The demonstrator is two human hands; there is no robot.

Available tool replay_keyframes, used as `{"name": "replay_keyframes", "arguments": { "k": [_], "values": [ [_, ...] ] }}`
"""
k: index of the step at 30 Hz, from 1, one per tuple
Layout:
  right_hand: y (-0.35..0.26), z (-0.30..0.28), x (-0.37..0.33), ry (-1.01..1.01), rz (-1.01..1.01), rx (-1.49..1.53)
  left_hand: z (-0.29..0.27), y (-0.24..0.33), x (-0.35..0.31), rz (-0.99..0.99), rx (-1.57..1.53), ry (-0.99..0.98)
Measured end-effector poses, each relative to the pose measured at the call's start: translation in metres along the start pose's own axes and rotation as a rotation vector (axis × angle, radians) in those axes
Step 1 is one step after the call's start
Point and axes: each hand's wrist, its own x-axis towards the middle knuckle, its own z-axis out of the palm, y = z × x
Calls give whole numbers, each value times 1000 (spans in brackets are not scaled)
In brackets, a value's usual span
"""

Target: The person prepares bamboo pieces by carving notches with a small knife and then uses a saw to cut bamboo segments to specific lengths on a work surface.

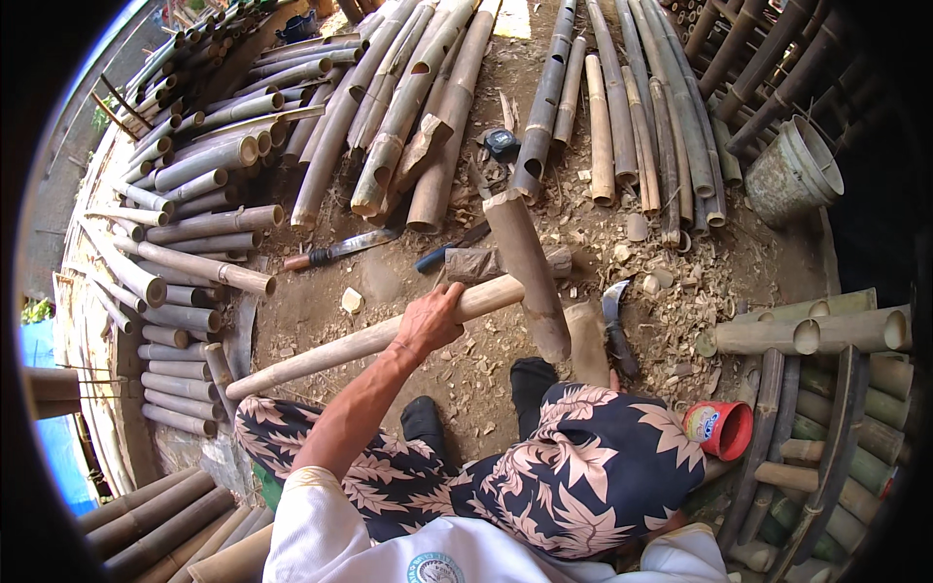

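Note:
My left hand (428, 319) is closed around the pale round handle (330, 358) of a big wooden mallet. The mallet's head is a thick brown log (527, 272), held slantwise above the ground in front of my feet. Under the handle, near my knuckles, a short rough log (476, 264) lies crosswise. A flat-faced wooden piece (587, 340) stands by my right foot. Beside it lies a hooked knife (616, 321) with a dark handle. My right hand is hidden behind my right leg; only a bit of its forearm (669, 525) shows.
A machete (335, 250) and a blue-handled tool (447, 251) lie ahead on chip-strewn soil. A tape measure (501, 144) sits between long bamboo poles (418, 107). Cut bamboo (185, 379) is stacked at left. A red tin (731, 429) and a dirty bucket (792, 175) are at right.

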Motion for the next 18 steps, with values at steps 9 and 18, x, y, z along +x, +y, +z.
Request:
{"name": "replay_keyframes", "arguments": {
  "k": [9,18],
  "values": [
    [-74,55,64,-886,142,1292,-11,74,46,146,-101,57],
    [-157,29,164,-114,385,1339,4,-81,-43,-25,112,-444]
  ]
}}
